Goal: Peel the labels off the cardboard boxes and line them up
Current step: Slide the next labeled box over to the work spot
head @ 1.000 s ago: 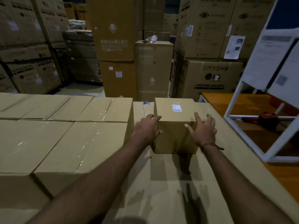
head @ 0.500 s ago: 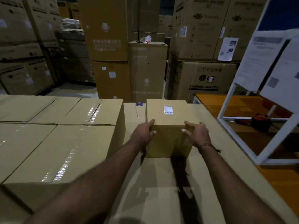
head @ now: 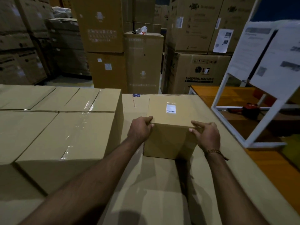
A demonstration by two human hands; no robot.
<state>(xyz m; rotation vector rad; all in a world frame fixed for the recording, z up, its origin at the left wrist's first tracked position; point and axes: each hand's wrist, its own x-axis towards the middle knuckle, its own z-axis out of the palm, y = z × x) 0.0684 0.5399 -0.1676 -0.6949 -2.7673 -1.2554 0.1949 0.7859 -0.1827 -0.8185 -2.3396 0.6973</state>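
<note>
I've drawn the small cardboard box nearer — my left hand and right hand now curl fingers over its near top corners, white label still stuck on top.

Left hand and right hand gripping small cardboard box, white label on top

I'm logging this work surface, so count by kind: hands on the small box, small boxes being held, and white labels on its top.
Hands: 2, the left hand and right hand
Small box: 1
White label: 1
Total: 4
</note>
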